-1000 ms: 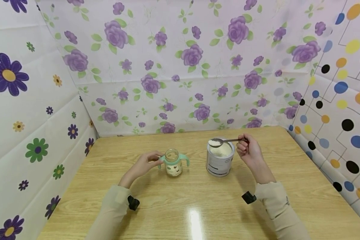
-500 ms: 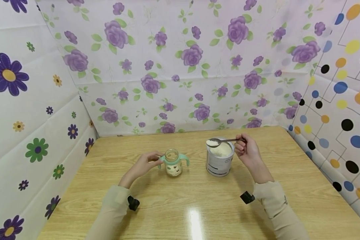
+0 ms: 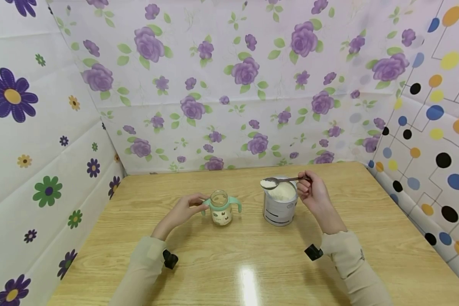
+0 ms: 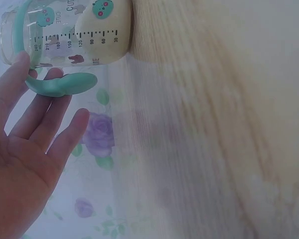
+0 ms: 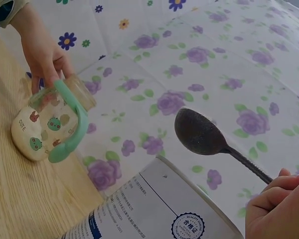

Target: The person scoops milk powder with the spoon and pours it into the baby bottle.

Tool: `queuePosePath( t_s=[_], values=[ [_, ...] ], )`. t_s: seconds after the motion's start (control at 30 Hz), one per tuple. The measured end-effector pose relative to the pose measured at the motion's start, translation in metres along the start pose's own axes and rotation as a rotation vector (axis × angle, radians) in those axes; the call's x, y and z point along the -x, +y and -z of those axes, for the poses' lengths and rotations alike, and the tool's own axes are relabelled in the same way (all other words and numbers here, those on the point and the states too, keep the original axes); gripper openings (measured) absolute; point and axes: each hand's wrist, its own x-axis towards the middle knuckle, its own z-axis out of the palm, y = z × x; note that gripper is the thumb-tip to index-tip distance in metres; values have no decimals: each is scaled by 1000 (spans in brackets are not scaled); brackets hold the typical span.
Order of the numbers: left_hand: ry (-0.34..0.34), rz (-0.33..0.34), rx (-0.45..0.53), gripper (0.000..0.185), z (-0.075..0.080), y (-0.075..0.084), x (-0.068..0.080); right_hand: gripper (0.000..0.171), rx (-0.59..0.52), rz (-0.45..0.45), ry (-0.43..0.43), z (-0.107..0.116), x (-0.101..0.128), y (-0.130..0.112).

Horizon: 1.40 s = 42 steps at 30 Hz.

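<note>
My left hand (image 3: pixel 183 210) holds one green handle of a baby bottle (image 3: pixel 221 216), thumb on one side and fingers on the other. The bottle stands uncapped on the table, with pale cream contents in its lower part. In the left wrist view, the handle (image 4: pixel 65 84) lies between thumb and fingers, with the little finger free. My right hand (image 3: pixel 314 193) grips a dark spoon (image 3: pixel 287 180) by its handle. White powder (image 3: pixel 268 183) fills the spoon's bowl, level above the rim of an open milk powder can (image 3: pixel 278 212). From below, the right wrist view shows the spoon's underside (image 5: pixel 199 133).
Pale powder (image 3: pixel 283 193) lies inside the can, which stands right of the bottle. Both are on a wooden table (image 3: pixel 229 255). A flowered cloth (image 3: pixel 222 97) hangs behind it, and other patterned cloths close off both sides.
My right hand has moved the loaded spoon slightly left, so its bowl now reaches past the can's left rim. The left hand and the bottle have stayed in place.
</note>
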Motion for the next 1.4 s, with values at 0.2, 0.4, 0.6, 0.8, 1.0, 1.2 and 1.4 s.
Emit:
queuePosePath(
  t_s=[0.2, 0.4, 0.6, 0.8, 1.0, 1.2, 1.4],
  values=[
    [-9, 12, 12, 34, 0, 5, 1, 51, 4, 1, -17, -2, 0, 2],
    [-26, 10, 21, 33, 2, 27, 8, 51, 16, -3, -15, -4, 0, 4],
    [-27, 5, 36, 33, 3, 33, 10, 51, 37, -4, -25, -7, 0, 6],
    [-25, 5, 31, 32, 3, 33, 10, 49, 46, 0, -27, -8, 0, 8],
    [-22, 5, 26, 32, 2, 34, 11, 48, 55, 2, -38, -9, 0, 9],
    [-21, 10, 33, 32, 2, 33, 11, 48, 66, 4, -46, -10, 0, 10],
    [-31, 18, 27, 33, 2, 28, 8, 48, 62, -10, -32, -11, -2, 13]
  ],
)
